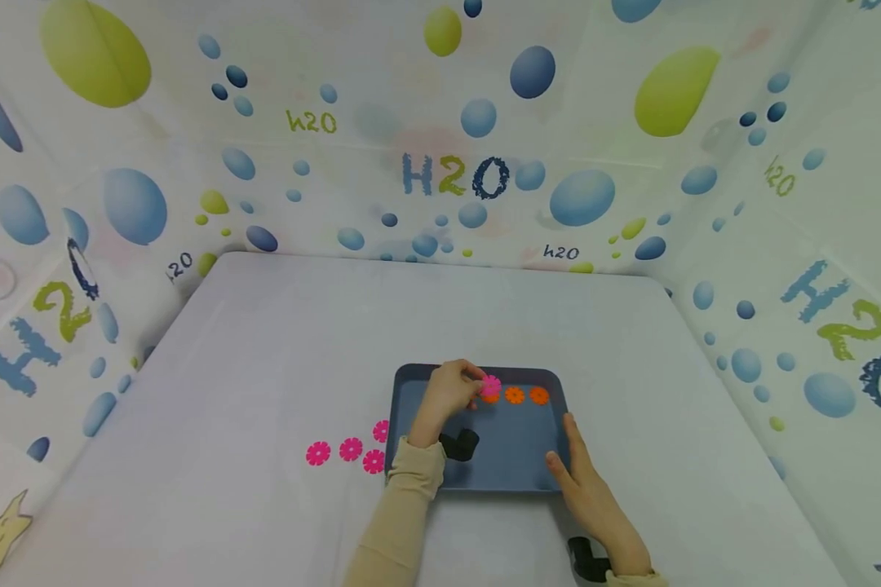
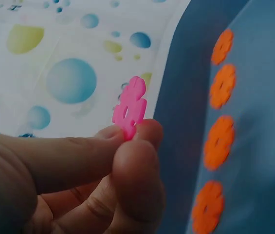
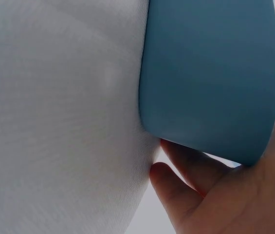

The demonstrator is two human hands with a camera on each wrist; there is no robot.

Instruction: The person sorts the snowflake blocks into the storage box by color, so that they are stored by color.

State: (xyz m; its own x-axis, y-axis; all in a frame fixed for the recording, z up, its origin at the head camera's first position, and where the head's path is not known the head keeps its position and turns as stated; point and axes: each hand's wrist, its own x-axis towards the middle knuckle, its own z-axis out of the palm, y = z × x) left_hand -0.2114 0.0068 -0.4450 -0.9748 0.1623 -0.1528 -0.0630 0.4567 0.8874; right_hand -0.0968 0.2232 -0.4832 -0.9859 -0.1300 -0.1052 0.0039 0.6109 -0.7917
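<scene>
Between thumb and fingertips my left hand pinches a pink flower-shaped disc, held up on edge over the back of the blue-grey tray. Just below it in the head view, an orange flower-shaped disc is partly covered by the pink one. More orange discs lie in a row along the tray's back side. My right hand holds the tray at its right side, thumb over the rim and fingers along the outer wall.
Several pink discs lie on the white table left of the tray, some right at its edge. Behind and beside the table hangs a white sheet printed with bubbles and lettering.
</scene>
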